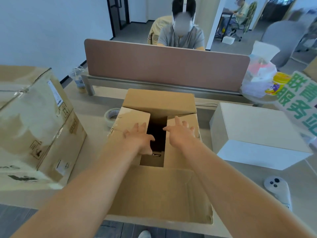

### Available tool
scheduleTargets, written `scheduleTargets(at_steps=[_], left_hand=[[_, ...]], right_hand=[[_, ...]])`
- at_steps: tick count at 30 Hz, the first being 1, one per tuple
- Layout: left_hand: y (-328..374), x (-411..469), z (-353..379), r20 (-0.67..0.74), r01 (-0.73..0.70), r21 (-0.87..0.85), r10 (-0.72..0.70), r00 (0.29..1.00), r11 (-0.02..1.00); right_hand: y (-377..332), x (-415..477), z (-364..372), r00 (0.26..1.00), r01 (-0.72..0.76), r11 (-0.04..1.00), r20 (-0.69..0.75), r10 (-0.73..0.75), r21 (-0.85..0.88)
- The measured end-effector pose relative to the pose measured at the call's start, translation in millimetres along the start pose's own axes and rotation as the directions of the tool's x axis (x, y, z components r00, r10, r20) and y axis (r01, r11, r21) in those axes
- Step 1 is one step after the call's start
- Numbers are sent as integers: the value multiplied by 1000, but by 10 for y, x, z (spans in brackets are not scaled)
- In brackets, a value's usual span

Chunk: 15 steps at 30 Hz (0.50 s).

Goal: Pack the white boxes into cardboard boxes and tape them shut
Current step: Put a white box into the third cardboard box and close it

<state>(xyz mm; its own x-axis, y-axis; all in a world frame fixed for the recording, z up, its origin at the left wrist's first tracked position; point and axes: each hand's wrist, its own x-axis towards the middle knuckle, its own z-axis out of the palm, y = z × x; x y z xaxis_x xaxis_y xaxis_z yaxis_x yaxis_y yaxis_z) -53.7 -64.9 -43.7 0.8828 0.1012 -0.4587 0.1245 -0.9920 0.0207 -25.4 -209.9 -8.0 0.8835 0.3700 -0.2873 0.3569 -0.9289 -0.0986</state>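
While both arms stretch out over the open carton (159, 194), the left hand (139, 138) lies flat with fingers spread on the left flap and the right hand (180, 134) does the same on the right flap, neither gripping anything, with a dark gap between them. Just right of the right hand sits a white box (257, 134) on the desk, while a tape roll (111, 116) peeks out just left of the left hand, and a big taped carton (34, 121) stands further left.

Hands (139, 138) on cardboard box (159, 194) flaps
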Motion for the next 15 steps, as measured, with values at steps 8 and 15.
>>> scheduleTargets(at_steps=[8,15], left_hand=[[156,-296,104,-183,125,-57,-134,974,990],[253,-719,-271,-459,122,248,5,889,961]], right_hand=[[43,-356,286,978,165,980,145,-149,-109],[-143,-585,-99,982,122,970,-115,-149,-210]])
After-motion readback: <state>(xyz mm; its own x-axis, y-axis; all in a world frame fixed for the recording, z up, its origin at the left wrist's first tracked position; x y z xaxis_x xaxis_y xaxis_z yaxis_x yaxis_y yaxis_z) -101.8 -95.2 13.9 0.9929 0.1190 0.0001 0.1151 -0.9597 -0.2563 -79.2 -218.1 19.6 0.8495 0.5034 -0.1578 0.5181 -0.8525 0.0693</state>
